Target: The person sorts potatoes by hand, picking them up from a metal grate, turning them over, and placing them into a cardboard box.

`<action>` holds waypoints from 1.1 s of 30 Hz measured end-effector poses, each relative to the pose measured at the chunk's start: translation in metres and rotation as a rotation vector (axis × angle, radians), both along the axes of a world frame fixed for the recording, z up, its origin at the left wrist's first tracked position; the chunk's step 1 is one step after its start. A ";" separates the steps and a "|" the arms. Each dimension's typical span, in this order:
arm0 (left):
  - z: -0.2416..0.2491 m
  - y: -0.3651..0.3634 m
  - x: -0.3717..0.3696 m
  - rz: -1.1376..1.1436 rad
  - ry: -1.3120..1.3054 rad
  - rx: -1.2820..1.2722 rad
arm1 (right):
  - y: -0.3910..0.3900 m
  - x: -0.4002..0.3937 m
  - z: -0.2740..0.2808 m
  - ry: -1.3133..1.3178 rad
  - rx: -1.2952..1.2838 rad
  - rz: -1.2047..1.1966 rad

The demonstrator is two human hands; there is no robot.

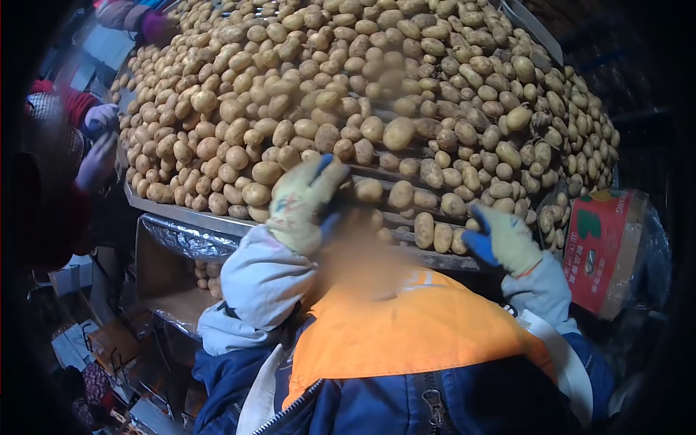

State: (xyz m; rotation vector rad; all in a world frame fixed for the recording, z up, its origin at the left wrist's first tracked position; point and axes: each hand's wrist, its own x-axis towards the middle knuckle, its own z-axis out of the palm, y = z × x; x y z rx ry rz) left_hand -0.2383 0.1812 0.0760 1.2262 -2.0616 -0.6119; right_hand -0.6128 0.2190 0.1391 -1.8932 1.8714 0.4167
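Note:
My left hand (303,205), in a cream work glove with blue on the palm side, reaches over the front of a large heap of potatoes (267,172). Its fingers stretch forward and the thumb stands apart, with no potato visible in them. My right hand (504,238), gloved the same way, is at the front edge farther right. Its fingers point inward beside a few potatoes (443,237), apart from one another, and nothing shows in its grasp. Between my hands, metal rollers or slats (388,176) show under scattered potatoes.
A carton lined with plastic film (167,283) holds some potatoes below the table's metal edge (192,221). A red printed carton (603,250) stands at right. Purple-gloved hands of another person (99,141) are at left; another person's sleeve (119,14) shows at top left.

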 end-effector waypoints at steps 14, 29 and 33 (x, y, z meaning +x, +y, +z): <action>-0.047 -0.119 -0.110 -0.231 -0.422 -0.045 | -0.016 0.034 -0.062 -0.758 -0.384 0.075; -0.003 -0.084 -0.056 0.051 0.621 0.560 | -0.041 0.061 -0.073 -0.119 -0.288 0.058; -0.016 -0.042 -0.030 0.070 1.031 0.851 | -0.037 0.038 -0.078 -0.459 -0.223 -0.068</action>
